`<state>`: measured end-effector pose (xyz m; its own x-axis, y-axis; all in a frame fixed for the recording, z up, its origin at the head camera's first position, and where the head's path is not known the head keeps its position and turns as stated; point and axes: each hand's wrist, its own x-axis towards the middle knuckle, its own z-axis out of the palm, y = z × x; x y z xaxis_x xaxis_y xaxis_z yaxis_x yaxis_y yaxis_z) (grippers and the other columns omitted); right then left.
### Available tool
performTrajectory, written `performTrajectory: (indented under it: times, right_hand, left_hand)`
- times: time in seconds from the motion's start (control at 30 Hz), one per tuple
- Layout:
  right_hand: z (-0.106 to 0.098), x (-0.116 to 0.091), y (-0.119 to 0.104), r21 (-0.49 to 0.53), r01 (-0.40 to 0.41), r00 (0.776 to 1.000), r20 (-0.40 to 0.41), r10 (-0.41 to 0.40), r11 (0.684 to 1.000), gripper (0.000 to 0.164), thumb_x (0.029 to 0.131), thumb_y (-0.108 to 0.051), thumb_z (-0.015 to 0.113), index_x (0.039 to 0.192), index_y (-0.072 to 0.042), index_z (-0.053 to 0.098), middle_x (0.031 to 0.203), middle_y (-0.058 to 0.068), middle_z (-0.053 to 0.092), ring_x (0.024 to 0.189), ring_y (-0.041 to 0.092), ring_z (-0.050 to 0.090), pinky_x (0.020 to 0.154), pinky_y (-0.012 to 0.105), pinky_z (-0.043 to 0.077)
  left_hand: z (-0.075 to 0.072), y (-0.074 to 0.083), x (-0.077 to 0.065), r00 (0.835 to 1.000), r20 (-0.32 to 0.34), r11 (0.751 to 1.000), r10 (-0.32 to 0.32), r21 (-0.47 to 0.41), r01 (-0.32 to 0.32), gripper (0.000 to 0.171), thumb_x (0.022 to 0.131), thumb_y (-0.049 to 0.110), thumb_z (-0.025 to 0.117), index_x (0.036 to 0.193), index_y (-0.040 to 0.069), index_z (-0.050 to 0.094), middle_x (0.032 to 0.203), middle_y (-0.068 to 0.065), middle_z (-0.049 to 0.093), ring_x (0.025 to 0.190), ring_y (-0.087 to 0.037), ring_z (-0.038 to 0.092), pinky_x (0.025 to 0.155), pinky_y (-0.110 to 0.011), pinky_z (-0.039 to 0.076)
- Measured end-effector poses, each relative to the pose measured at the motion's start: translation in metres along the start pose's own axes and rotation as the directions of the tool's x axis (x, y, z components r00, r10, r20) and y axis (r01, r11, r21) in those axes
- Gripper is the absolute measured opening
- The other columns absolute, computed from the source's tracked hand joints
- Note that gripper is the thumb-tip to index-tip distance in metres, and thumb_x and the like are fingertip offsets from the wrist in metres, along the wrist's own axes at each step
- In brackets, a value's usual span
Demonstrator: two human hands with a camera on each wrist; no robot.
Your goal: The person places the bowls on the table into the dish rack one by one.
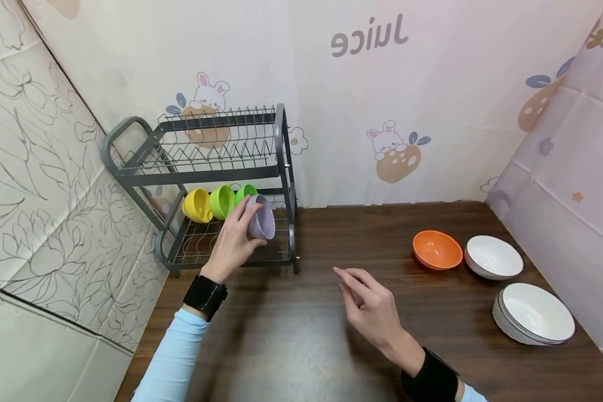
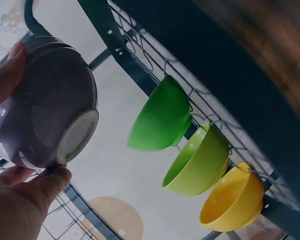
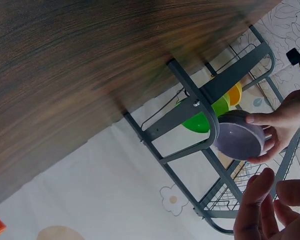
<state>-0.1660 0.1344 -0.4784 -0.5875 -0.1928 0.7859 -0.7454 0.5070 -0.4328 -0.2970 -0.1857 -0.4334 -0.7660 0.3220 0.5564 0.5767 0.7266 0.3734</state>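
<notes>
My left hand (image 1: 233, 244) grips a purple bowl (image 1: 263, 219) tilted on its side, at the right front of the dish rack's lower tier. In the left wrist view, the pale foot ring of the purple bowl (image 2: 40, 105) faces the camera. Behind it, a green bowl (image 2: 162, 117), a lime bowl (image 2: 202, 162) and a yellow bowl (image 2: 235, 197) lean in a row on the lower tier. My right hand (image 1: 374, 312) hovers over the table, holding nothing, its fingers loosely bent. Some of the green bowl is hidden behind the purple one in the head view.
The two-tier dark grey dish rack (image 1: 206, 180) stands at the back left against the wall. On the right of the wooden table (image 1: 301, 335) are an orange bowl (image 1: 437, 250), a white bowl (image 1: 494, 257) and a stack of white bowls (image 1: 535, 315).
</notes>
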Motion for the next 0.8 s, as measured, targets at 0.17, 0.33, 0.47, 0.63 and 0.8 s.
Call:
performTrajectory:
  times: [0.17,0.33,0.47,0.63,0.8]
  right_hand:
    - [-0.001,0.0,0.002,0.007,0.012,1.0,-0.006,-0.012,1.0,0.047,0.084,0.013,0.075,0.127,-0.005,0.075,0.106,0.007,0.07,0.057,0.002,0.048,0.049,0.011,0.041]
    - [-0.001,-0.001,0.002,0.008,0.004,1.0,0.003,-0.004,1.0,0.046,0.085,0.014,0.075,0.127,-0.006,0.076,0.106,0.006,0.07,0.057,0.002,0.048,0.049,0.011,0.041]
    - [-0.004,-0.002,0.003,0.001,-0.019,1.0,0.002,0.019,1.0,0.045,0.085,0.013,0.075,0.126,-0.006,0.076,0.106,0.007,0.071,0.058,0.002,0.049,0.05,0.011,0.042]
    - [-0.008,-0.003,0.003,-0.001,-0.053,0.998,-0.019,0.053,0.999,0.047,0.085,0.013,0.077,0.127,-0.008,0.076,0.107,0.006,0.071,0.061,0.003,0.052,0.05,0.012,0.043]
    - [-0.009,-0.003,0.002,-0.009,-0.03,0.998,-0.051,0.029,1.0,0.046,0.084,0.012,0.077,0.125,-0.008,0.077,0.108,0.004,0.072,0.065,0.003,0.056,0.049,0.011,0.043]
  left_hand:
    - [0.008,-0.01,0.022,0.998,0.061,0.998,0.015,0.059,-0.019,0.088,0.072,0.005,0.099,0.147,0.011,0.054,0.163,-0.023,0.035,0.143,-0.046,0.041,0.109,-0.063,0.044]
    - [0.019,-0.021,0.043,0.988,0.152,0.995,0.007,0.096,-0.022,0.089,0.075,0.005,0.097,0.15,0.012,0.05,0.162,-0.024,0.035,0.144,-0.044,0.04,0.112,-0.06,0.043]
    - [0.028,-0.028,0.059,0.979,0.205,0.993,0.007,0.118,-0.031,0.091,0.074,0.003,0.096,0.152,0.012,0.05,0.16,-0.025,0.038,0.141,-0.044,0.042,0.108,-0.059,0.047]
    - [0.038,-0.036,0.075,0.964,0.267,0.991,0.003,0.13,-0.039,0.09,0.074,-0.001,0.094,0.153,0.011,0.05,0.159,-0.024,0.038,0.139,-0.044,0.043,0.101,-0.056,0.053]
    - [0.046,-0.042,0.083,0.947,0.32,0.989,-0.042,0.149,-0.006,0.094,0.073,-0.001,0.094,0.155,0.01,0.049,0.161,-0.024,0.036,0.142,-0.044,0.041,0.106,-0.057,0.05]
